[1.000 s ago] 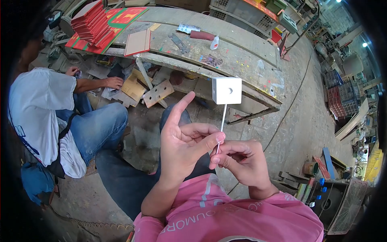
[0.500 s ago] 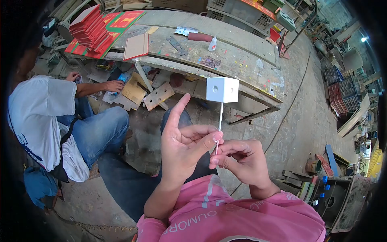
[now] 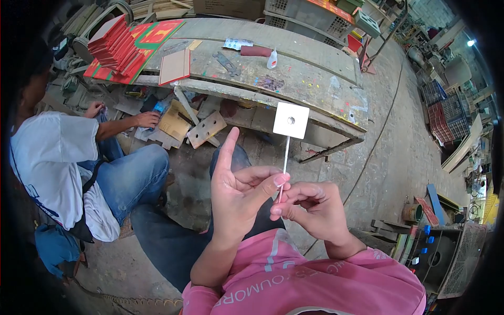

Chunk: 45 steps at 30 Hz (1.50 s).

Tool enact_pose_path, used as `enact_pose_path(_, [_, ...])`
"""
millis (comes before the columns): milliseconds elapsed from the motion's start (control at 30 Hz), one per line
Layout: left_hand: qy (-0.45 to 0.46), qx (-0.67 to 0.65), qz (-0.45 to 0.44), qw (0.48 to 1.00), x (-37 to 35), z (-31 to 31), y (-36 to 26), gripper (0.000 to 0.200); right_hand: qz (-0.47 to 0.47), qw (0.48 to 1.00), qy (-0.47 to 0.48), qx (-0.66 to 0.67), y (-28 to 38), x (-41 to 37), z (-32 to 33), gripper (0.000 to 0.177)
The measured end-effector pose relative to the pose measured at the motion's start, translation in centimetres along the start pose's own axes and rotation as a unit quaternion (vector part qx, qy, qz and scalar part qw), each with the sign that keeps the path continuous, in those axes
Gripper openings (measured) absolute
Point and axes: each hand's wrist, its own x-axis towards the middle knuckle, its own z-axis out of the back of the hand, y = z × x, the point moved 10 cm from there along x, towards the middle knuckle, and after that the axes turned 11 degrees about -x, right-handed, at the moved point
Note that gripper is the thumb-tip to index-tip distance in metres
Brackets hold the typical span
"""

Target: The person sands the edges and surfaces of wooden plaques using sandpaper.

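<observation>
A white cube [image 3: 283,128] with a round hollow in the face turned toward me sits on the upper end of a thin white stick [image 3: 286,152]. My left hand [image 3: 236,194] pinches the stick between thumb and fingers, its index finger pointing up. Just below, my right hand [image 3: 310,207] pinches the stick's lower end between thumb and fingertips. The cube stands above both hands, touching neither, in front of the workbench's near edge.
The wooden workbench [image 3: 205,31] holds a red board stack [image 3: 113,44], a wrench [image 3: 227,63], a dark red roll [image 3: 255,51] and a small white bottle [image 3: 272,59]. A co-worker [image 3: 58,142] sits at left. Crates [image 3: 446,113] stand at right.
The cube has turned on the stick's axis, from two side faces showing to one face square toward me. Both hands keep their pinch.
</observation>
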Motion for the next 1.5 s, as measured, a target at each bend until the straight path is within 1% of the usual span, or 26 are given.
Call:
enact_pose_path(167, [-0.026,0.044,-0.01,0.999,-0.4,-0.3,-0.1,0.091,0.027,0.999,-0.03,-0.03,-0.5,0.1,1.0,0.011])
enact_pose_path(233, [-0.05,0.087,-0.029,0.995,-0.6,-0.5,0.0,0.093,0.087,0.985,-0.032,-0.145,0.8,0.1,1.5,0.013])
enact_pose_path(267, [-0.054,0.111,-0.032,0.992,-0.7,-0.8,0.3,0.094,0.076,0.984,-0.077,-0.14,0.8,0.0,2.9,0.013])
enact_pose_path(333, [-0.04,0.213,-0.066,0.974,-0.9,-2.4,0.4,0.092,0.084,0.968,-0.062,-0.227,0.7,-1.0,3.7,0.011])
enact_pose_path(400, [-0.027,0.273,-0.105,0.956,-1.7,-4.5,1.9,0.09,0.103,0.971,-0.112,-0.185,-0.7,-2.7,5.7,0.014])
enact_pose_path(433, [0.011,0.273,-0.097,0.957,-2.3,-5.3,3.6,0.08,0.076,0.965,-0.172,-0.185,-1.9,-4.1,7.4,0.014])
enact_pose_path(500, [0.061,0.317,-0.064,0.944,-3.0,-7.0,7.3,0.078,0.053,0.977,-0.191,-0.074,-4.4,-6.8,9.5,0.016])
enact_pose_path(533, [0.082,0.32,-0.063,0.942,-3.1,-7.4,9.1,0.076,0.038,0.972,-0.221,-0.071,-6.1,-8.6,11.0,0.016])
enact_pose_path(600, [0.098,0.291,-0.026,0.951,-3.1,-7.8,13.7,0.082,0.024,0.91,-0.402,-0.093,-9.7,-13.7,16.2,0.012])
enact_pose_path(667, [0.128,0.3,0.007,0.945,-3.0,-4.7,18.0,0.077,-0.011,0.83,-0.556,-0.047,-17.0,-20.7,21.3,0.014])
enact_pose_path(733, [0.133,0.339,0.129,0.923,-3.4,-0.8,22.7,0.072,-0.036,0.723,-0.682,-0.107,-21.7,-30.3,26.5,0.02])
enact_pose_path(767, [0.138,0.34,0.134,0.921,-3.4,0.6,23.5,0.072,-0.047,0.67,-0.731,-0.122,-23.3,-35.2,28.6,0.021])
enact_pose_path(800, [0.125,0.376,0.2,0.896,-3.4,3.0,25.1,0.069,-0.031,0.601,-0.786,-0.141,-25.6,-40.3,30.2,0.019])
enact_pose_path(833, [0.112,0.412,0.262,0.865,-3.6,4.8,26.2,0.066,-0.052,0.535,-0.818,-0.203,-25.4,-44.3,31.3,0.012])
enact_pose_path(867, [0.116,0.413,0.265,0.864,-3.6,4.8,26.4,0.066,-0.087,0.484,-0.829,-0.265,-27.8,-48.6,32.6,0.008])
enact_pose_path(900, [0.121,0.404,0.277,0.863,-3.6,4.8,26.8,0.064,-0.185,0.416,-0.849,-0.266,-28.2,-52.1,33.2,0.008])
enact_pose_path(933, [0.125,0.396,0.289,0.863,-3.6,4.9,27.0,0.062,-0.171,0.366,-0.871,-0.281,-28.6,-55.0,33.8,0.009])
enact_pose_path(1000, [0.14,0.397,0.295,0.857,-3.5,6.2,27.4,0.06,-0.153,0.337,-0.887,-0.275,-31.3,-60.1,35.8,0.01])
enact_pose_path(1067, [0.127,0.417,0.324,0.84,-3.7,7.2,27.6,0.059,-0.209,0.265,-0.889,-0.309,-30.9,-63.2,36.7,0.01])
enact_pose_path(1100, [0.12,0.412,0.327,0.842,-3.8,7.0,27.6,0.058,-0.211,0.268,-0.888,-0.31,-31.4,-64.5,37.7,0.01])
enact_pose_path(1167, [0.115,0.418,0.332,0.838,-3.8,7.3,27.7,0.058,-0.205,0.227,-0.889,-0.341,-31.0,-66.0,38.5,0.01])
enact_pose_path(1267, [0.106,0.421,0.336,0.836,-4.0,7.2,27.8,0.057,-0.207,0.224,-0.903,-0.302,-31.8,-67.2,39.9,0.012])
enact_pose_path(1300, [0.112,0.432,0.336,0.829,-4.1,7.1,27.8,0.056,-0.238,0.217,-0.892,-0.318,-31.8,-67.5,40.5,0.012])
enact_pose_path(1400, [0.113,0.442,0.338,0.824,-4.4,6.4,27.9,0.056,-0.245,0.221,-0.866,-0.376,-33.1,-68.3,42.3,0.012])
enact_pose_path(1433, [0.111,0.44,0.338,0.824,-4.4,6.2,27.9,0.056,-0.167,0.247,-0.884,-0.359,-34.3,-69.0,42.9,0.007])
enact_pose_path(1500, [0.103,0.442,0.341,0.823,-4.4,6.5,27.8,0.056,-0.141,0.265,-0.902,-0.311,-35.2,-69.4,43.4,0.007])
